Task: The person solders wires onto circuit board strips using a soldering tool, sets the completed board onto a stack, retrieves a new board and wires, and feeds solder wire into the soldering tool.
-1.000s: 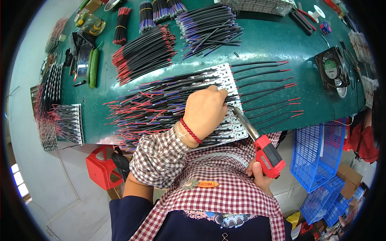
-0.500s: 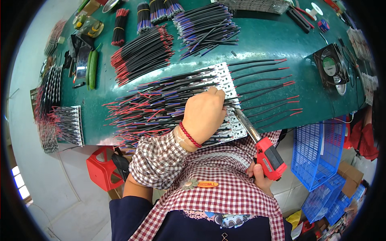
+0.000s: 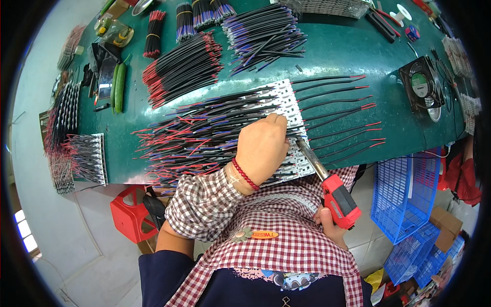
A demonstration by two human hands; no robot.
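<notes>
A white circuit board panel (image 3: 291, 105) lies near the table's front edge, with many black wires (image 3: 204, 123) with red and blue ends spread over its left side. My left hand (image 3: 262, 146) rests above the panel with its fingers curled in a pinch. The back of the hand hides its fingertips, so what they hold cannot be made out. In my right hand (image 3: 330, 225) is a red and black soldering gun (image 3: 341, 202), gripped from below. Its metal barrel points up and left, the tip at the panel beside my left fingers. Several loose wires (image 3: 337, 108) lie right of the panel.
Behind the panel lie heaps of black wires (image 3: 184, 66) and tied bundles (image 3: 153, 36). A black fan (image 3: 420, 82) stands at the right. Green cucumbers (image 3: 119, 87) and wired boards (image 3: 87, 158) are on the left. Blue crates (image 3: 399, 194) and a red stool (image 3: 130, 215) stand below the table.
My left hand has shifted slightly to the right and down. The soldering gun has moved a little to the left, its tip still at the panel.
</notes>
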